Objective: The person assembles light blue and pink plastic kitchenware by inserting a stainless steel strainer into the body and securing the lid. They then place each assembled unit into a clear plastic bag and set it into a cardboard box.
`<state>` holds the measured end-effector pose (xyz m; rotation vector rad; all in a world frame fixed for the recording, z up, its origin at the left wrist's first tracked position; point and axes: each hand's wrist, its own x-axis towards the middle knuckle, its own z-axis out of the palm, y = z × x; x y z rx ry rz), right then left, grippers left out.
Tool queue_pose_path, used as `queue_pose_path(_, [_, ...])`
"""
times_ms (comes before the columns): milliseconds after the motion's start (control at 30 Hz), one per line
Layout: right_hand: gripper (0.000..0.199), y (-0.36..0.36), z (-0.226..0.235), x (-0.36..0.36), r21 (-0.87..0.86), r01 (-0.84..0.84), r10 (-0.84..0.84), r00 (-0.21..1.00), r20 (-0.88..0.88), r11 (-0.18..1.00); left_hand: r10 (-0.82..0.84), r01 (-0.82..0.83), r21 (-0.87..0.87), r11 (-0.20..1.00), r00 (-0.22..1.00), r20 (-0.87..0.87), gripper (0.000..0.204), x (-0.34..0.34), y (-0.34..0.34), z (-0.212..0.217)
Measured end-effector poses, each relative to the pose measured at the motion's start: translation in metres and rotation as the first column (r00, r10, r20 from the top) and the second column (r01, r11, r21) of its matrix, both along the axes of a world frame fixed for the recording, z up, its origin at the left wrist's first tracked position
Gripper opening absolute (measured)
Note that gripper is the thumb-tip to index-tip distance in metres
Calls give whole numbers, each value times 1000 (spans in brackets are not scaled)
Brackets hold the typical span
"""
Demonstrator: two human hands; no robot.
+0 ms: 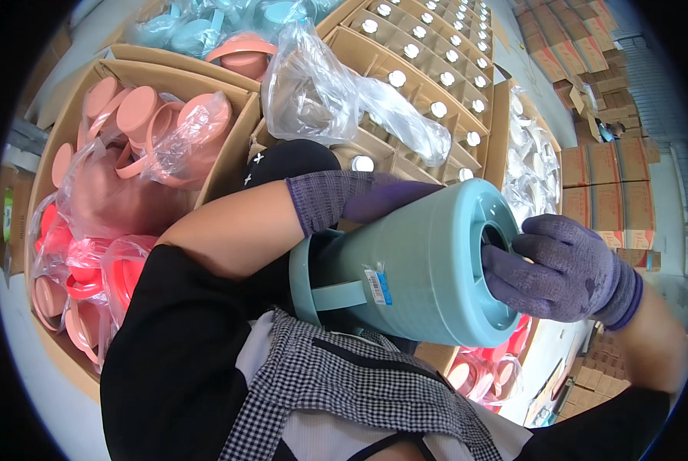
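A teal plastic jug (413,261) lies on its side across the front of my body, its loop handle to the left and a small label on its wall. My gloved left hand (386,201) reaches around the jug's far side and holds it; its fingers are hidden behind the wall. At the jug's right end is a round recessed face with a dark opening. My right hand (555,269), in a purple-grey knit glove, has bent fingers at that opening, some tips inside. Whatever they grip is hidden.
A carton (240,127) of pink and red jugs in plastic bags stands on the left. Beyond are teal jugs (194,34) in bags and divided cartons of white-capped bottles (438,110). Clear plastic bags (309,88) lie over them. Stacked cartons (613,180) stand at right.
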<state>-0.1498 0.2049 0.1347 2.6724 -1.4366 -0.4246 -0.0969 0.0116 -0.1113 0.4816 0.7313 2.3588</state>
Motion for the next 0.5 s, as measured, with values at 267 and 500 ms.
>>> queue_pose_path(267, [17,-37,-15,-11,345,346,-441,863,248,872,108,-108,-31,994,994,-13,56,-4,1,3])
queue_pose_path(500, [28,-22,-32,-15,479,733,-871,348,347,484,421,-838,-368,-402,187,-887,72,-5,-87,18])
